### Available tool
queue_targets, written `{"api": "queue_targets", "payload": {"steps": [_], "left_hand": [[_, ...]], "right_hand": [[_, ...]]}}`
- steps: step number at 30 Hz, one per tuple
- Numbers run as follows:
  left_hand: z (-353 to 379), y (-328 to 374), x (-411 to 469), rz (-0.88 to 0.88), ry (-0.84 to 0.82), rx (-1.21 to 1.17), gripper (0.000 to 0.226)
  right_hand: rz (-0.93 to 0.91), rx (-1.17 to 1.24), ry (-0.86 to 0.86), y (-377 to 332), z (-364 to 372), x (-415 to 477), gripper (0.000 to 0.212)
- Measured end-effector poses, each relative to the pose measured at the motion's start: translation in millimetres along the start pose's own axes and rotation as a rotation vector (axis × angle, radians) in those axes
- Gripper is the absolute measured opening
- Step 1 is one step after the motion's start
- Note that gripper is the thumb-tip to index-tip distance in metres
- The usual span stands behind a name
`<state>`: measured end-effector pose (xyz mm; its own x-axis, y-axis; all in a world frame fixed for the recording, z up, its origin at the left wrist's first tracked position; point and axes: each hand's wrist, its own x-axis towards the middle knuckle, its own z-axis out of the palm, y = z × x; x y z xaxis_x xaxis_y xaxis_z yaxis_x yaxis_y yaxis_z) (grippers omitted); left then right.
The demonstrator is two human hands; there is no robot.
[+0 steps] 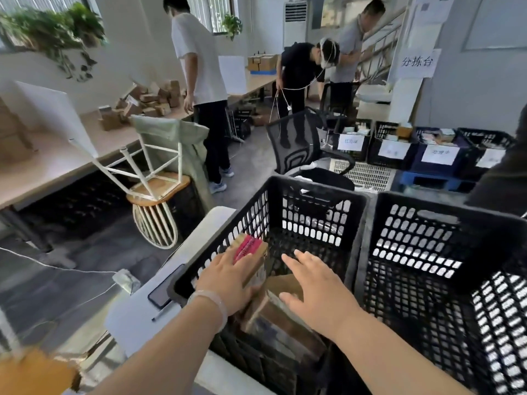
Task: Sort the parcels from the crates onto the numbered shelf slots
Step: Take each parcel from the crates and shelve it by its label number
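Head view: inside a black crate (316, 192), a red-taped parcel (251, 249) is held by the left hand (228, 283), with fingers and thumb wrapped round it. The right hand (316, 292) is spread flat, empty, above other brown parcels (282, 317).

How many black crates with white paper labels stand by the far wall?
4, in a row at right: first crate behind the office chair, second crate, third crate, fourth crate partly behind a dark shape. More may be hidden.
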<state>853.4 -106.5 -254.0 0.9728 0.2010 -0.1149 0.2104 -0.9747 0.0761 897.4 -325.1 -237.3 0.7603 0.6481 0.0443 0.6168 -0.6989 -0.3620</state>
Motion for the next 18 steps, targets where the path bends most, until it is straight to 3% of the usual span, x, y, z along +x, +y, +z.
{"api": "queue_targets", "payload": {"steps": [9, 18], "left_hand": [[23, -18, 51, 0.018, -0.322, 0.095, 0.083], [28, -16, 61, 0.103, -0.155, 0.082, 0.075]], "right_hand": [[0.171, 0.019, -0.078, -1, 25, 23, 0.068], [0.272, 0.057, -0.042, -7, 17, 26, 0.064]]}}
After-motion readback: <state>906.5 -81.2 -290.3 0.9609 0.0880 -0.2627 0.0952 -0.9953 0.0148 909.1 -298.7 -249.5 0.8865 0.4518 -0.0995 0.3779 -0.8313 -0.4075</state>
